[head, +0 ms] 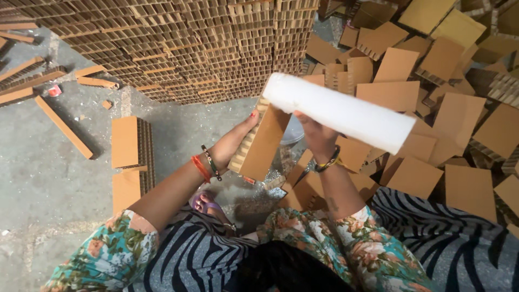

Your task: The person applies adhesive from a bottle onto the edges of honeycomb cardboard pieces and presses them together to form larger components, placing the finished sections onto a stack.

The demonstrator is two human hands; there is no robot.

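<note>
My left hand (235, 139) grips a thick brown honeycomb cardboard block (260, 145) by its left edge, holding it upright in front of me. My right hand (315, 135) is closed on a long white block (338, 112), which slants from the cardboard block's top out to the right. The white block's left end rests against the top of the cardboard block. Both wrists carry bangles.
A tall stack of honeycomb cardboard blocks (178, 48) fills the back. Loose cardboard squares (411, 97) lie heaped at the right. Two cardboard blocks (130, 143) and thin strips (65, 127) lie on the grey floor (43, 178) at left. My foot (208, 205) shows below.
</note>
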